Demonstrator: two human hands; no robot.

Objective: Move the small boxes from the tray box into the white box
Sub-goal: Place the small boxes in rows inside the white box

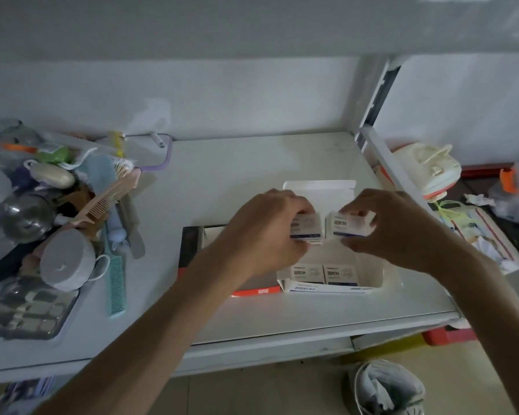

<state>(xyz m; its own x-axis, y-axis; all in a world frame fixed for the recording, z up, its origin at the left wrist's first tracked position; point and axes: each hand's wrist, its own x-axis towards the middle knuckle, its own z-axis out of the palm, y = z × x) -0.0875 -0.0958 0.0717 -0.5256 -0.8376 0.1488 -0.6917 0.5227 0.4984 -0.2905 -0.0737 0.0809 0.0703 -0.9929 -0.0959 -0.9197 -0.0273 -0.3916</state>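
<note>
— What's piled at the left of the shelf (237,163)?
— A heap: a pink comb (108,197) lying tilted over it, a teal comb (116,281) flat at its near edge, a grey tape roll (66,260) and a shiny metal ball (26,217) close together.
— And nearer the front?
— A clear case (27,313) of small dark pieces.
— To the right?
— Past the white upright (372,94), a cream bag (426,169) with orange trim. A grey bin (387,387) stands on the floor below.
</note>
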